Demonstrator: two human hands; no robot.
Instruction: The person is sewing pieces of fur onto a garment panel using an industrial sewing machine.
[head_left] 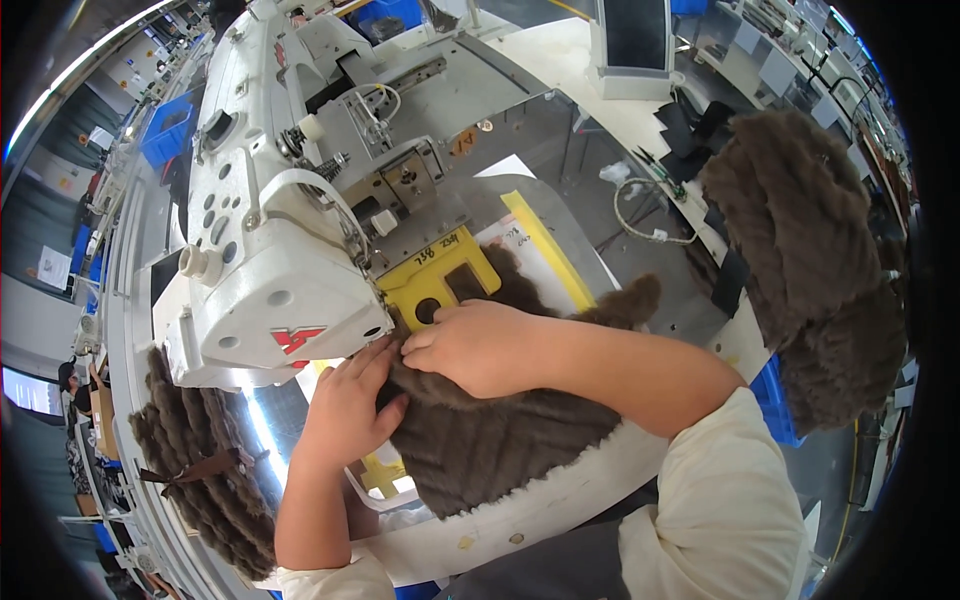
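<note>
Left grip (350, 400) is lying on the fur with its thumb standing apart from the fingers, and the right grip (475, 345) is pressing down with curled fingers at 2 o'clock of it; whether either is pinching the pile, I cannot tell. Both are working on one brown fur piece (500, 440), which is spreading toward 6 o'clock over the white bench (600, 478). One yellow template (440, 280) is lying just beyond the fingers at 12 o'clock, showing one round and one squared opening, and one yellow strip (548, 250) is slanting at 1 o'clock. One white sewing machine (270, 220) is looming at 10 o'clock.

Two other lots of brown fur are lying by: one tied bundle (190, 450) at 8 o'clock and one tall heap (820, 270) at 3 o'clock. Three blue bins are showing clearly, at 10 o'clock (167, 130), between 11 and 12 o'clock (390, 12), and at 4 o'clock (785, 410), where the heap is partly covering the bin; their contents are too hidden to tell.

Dense and dark, the fur piece is showing slanting ridges, and its lower edge is running ragged and paler.
</note>
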